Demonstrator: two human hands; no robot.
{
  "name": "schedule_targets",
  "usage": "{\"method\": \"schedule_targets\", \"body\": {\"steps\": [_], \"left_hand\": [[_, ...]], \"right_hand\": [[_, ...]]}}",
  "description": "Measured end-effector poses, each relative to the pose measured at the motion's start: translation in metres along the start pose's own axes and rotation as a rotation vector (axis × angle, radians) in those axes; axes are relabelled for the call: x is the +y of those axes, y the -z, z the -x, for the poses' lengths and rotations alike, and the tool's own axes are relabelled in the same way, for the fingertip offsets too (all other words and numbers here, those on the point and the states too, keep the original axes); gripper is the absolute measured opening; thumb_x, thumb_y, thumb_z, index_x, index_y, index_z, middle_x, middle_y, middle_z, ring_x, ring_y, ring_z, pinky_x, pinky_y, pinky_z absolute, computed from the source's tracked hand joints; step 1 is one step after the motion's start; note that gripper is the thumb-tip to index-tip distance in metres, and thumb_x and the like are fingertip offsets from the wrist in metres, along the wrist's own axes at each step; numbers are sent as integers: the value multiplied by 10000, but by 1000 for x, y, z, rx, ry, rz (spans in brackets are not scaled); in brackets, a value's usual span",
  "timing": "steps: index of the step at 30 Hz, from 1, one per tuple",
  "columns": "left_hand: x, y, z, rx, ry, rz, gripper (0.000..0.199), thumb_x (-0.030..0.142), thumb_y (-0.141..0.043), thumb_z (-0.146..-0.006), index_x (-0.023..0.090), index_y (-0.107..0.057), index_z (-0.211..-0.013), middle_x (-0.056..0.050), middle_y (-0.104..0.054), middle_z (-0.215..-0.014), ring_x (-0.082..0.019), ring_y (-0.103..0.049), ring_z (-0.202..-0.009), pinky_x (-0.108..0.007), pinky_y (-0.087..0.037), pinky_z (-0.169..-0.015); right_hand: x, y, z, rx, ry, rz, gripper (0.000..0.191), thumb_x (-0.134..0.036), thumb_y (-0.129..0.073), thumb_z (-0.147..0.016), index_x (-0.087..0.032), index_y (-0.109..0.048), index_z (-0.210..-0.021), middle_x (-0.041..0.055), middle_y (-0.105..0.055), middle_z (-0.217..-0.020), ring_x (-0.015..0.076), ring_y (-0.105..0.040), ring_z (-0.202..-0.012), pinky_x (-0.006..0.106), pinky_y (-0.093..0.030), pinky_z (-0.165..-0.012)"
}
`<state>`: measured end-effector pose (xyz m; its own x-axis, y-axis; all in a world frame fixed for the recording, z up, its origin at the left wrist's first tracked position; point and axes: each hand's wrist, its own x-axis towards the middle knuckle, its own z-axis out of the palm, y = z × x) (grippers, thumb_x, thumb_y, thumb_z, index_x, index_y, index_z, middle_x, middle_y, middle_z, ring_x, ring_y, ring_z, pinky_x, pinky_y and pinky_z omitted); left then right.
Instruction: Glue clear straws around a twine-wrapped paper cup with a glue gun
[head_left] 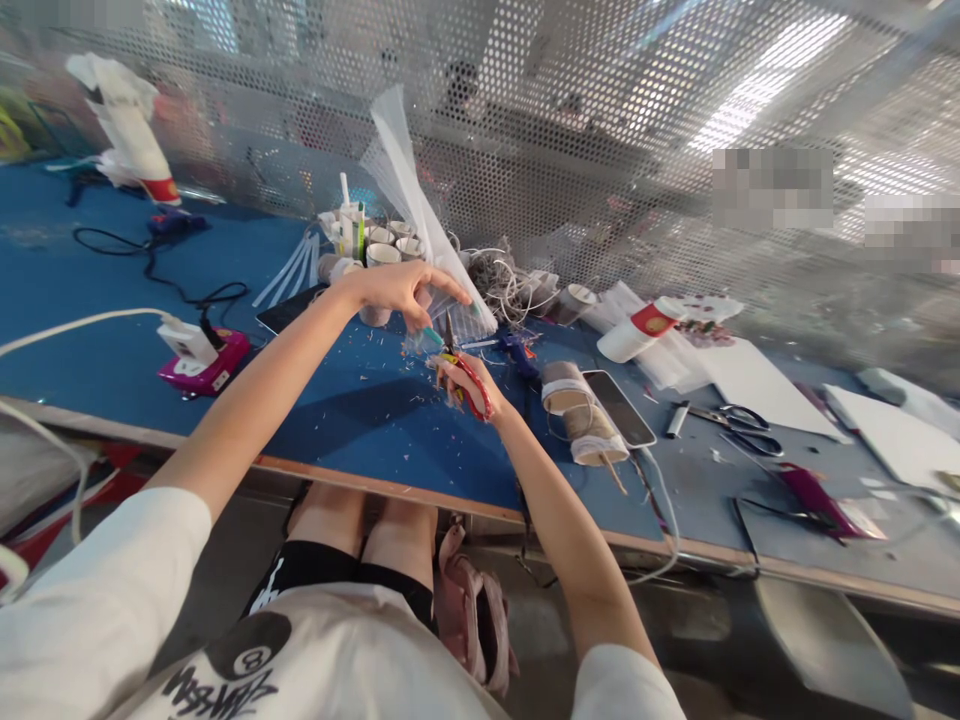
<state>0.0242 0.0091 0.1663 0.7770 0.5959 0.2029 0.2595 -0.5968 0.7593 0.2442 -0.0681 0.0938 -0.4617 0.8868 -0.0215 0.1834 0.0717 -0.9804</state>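
Note:
My right hand (pixel 466 385) is wrapped round pliers (pixel 472 388) with red and yellow handles. Their dark pointed jaws aim up and away from me. Just above and to the left of them, my left hand (pixel 409 292) hovers with thumb and forefinger spread and nothing visible between them. Some of its other fingers are curled and partly hidden. Beyond this hand, a bundle of sheer white mesh strips (pixel 420 200) leans up against the perforated metal screen. Small scraps lie scattered on the blue tabletop (pixel 352 430) below my hands.
Paper cups (pixel 382 254) and tangled white cord (pixel 499 280) stand behind my hands. Rightward lie a blue glue gun (pixel 517 355), cord-wrapped rolls (pixel 585 415), a phone (pixel 621 408) and scissors (pixel 739 420). A purple power strip (pixel 206 362) sits left. A perforated metal screen (pixel 570 150) backs the table.

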Motion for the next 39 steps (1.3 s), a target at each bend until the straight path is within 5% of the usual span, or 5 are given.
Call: {"method": "schedule_targets", "body": {"steps": [10,16,25,33,39], "left_hand": [[-4,1,0,-31,64,10,646,266,-807,-732,252,-625,-1352,-23,-786,-870,-93,-691,-563,-203,-557,-663],[2,-1,0,73,82,-18,715,323,-844,-715,215,-601,-1380,-61,-794,-978,-168,-762,-716,-253,-571,-743],[8,-4,-2,316,40,-187,322,395,-651,-904,154,-765,-1085,-62,-798,-1007,-168,-731,-929,-281,-552,-886],[5,0,3,327,53,-102,376,170,-777,-746,149,-749,-1120,-61,-797,-849,-181,-756,-787,-321,-600,-816],[8,2,7,253,73,-91,474,138,-800,-679,171,-732,-1147,-83,-777,-1125,-165,-760,-753,-266,-597,-744]], "right_hand": [[3,-2,2,68,-17,0,595,-775,-703,-657,-219,-493,-688,-82,-471,-416,64,-384,-275,203,-284,-263],[4,1,-1,109,24,-3,622,-792,-710,-636,-207,-498,-631,-79,-463,-406,40,-347,-258,183,-281,-251],[5,9,-1,74,30,15,612,-777,-710,-674,-209,-495,-601,-70,-449,-401,40,-346,-258,187,-270,-245],[2,23,-3,53,-31,92,552,-698,-675,-774,-205,-490,-608,-61,-457,-402,49,-378,-285,177,-261,-277],[-4,32,-2,-13,-11,123,541,-674,-728,-723,-192,-523,-587,-51,-496,-418,56,-412,-311,187,-312,-316]]}}
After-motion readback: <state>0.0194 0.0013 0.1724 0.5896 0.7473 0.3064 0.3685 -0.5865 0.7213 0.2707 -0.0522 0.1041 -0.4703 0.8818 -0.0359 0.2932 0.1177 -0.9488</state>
